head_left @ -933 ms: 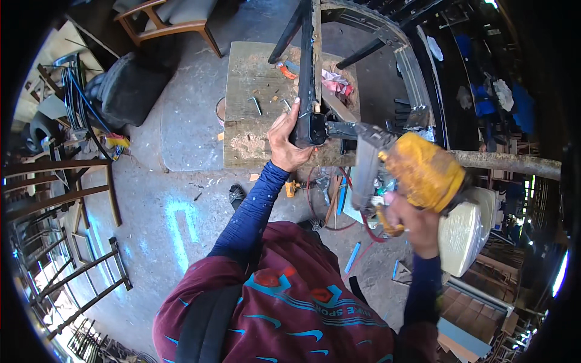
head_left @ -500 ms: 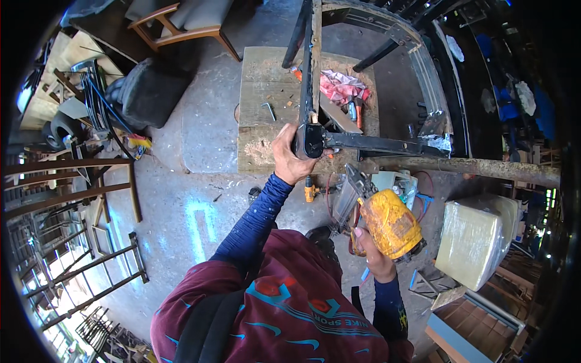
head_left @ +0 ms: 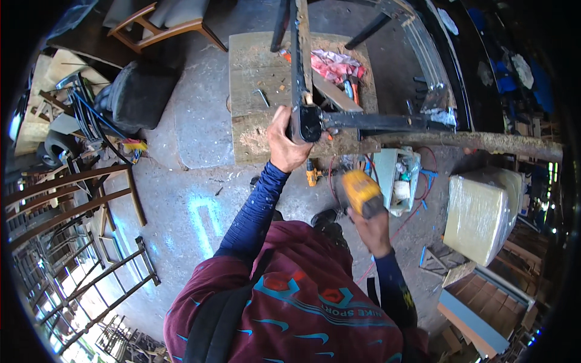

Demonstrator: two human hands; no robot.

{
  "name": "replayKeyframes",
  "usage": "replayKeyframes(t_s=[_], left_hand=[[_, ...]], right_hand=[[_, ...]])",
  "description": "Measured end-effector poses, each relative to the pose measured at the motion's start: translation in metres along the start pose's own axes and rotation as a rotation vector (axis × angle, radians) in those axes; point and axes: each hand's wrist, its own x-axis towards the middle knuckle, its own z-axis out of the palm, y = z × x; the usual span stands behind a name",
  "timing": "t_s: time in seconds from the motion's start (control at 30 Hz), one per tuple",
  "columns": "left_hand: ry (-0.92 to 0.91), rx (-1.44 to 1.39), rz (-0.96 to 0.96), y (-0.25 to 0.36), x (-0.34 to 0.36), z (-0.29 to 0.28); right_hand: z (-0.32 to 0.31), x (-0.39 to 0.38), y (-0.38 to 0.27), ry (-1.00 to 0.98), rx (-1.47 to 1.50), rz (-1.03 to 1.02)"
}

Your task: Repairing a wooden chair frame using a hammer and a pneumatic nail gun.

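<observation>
My left hand (head_left: pixel 285 144) is wrapped round the near corner of a dark-painted wooden furniture frame (head_left: pixel 309 123), thumb and fingers on opposite sides of the corner post. To the right and nearer to me, my right hand (head_left: pixel 374 232) grips a yellow nail gun (head_left: pixel 361 191) by its handle. The tool is smeared by motion; its nose and magazine are hard to make out. It hangs apart from the frame, below the frame's near rail (head_left: pixel 387 121).
The frame stands over a worn board (head_left: pixel 251 63) bearing sawdust, a pink rag (head_left: pixel 331 65) and a small L-shaped tool (head_left: pixel 262 97). A yellow drill (head_left: pixel 312 173) is on the floor. At right are a pale open crate (head_left: pixel 385 184), a red hose (head_left: pixel 437 172) and a wrapped block (head_left: pixel 481 212).
My right hand has swung the nail gun up and leftward, turning it so its body is foreshortened. My left hand keeps its hold on the frame corner. The whole view has shifted slightly.
</observation>
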Motion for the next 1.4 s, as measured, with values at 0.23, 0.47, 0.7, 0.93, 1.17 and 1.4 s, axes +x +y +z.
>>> replayKeyframes(t_s=[0.23, 0.47, 0.7, 0.93, 1.17, 1.4], left_hand=[[0.039, -0.160, 0.010, 0.006, 0.006, 0.012], [-0.099, 0.208, 0.165, -0.025, -0.023, -0.008], [-0.008, -0.137, -0.082, -0.026, -0.042, 0.004], [0.010, 0.365, -0.025, -0.066, -0.064, -0.012], [-0.092, 0.749, 0.316, -0.067, -0.060, -0.017], [0.208, 0.147, -0.124, -0.079, -0.076, -0.009]], right_hand=[[0.081, 0.088, 0.093, 0.033, -0.316, -0.132], [0.195, 0.195, 0.139, 0.202, -0.533, -0.219], [0.210, 0.270, 0.115, 0.067, -0.541, -0.094], [0.113, 0.284, 0.201, 0.510, -0.802, 0.256], [0.070, 0.313, 0.221, 0.174, -0.460, 0.422], [0.049, 0.277, 0.124, -0.421, 0.226, -0.009]])
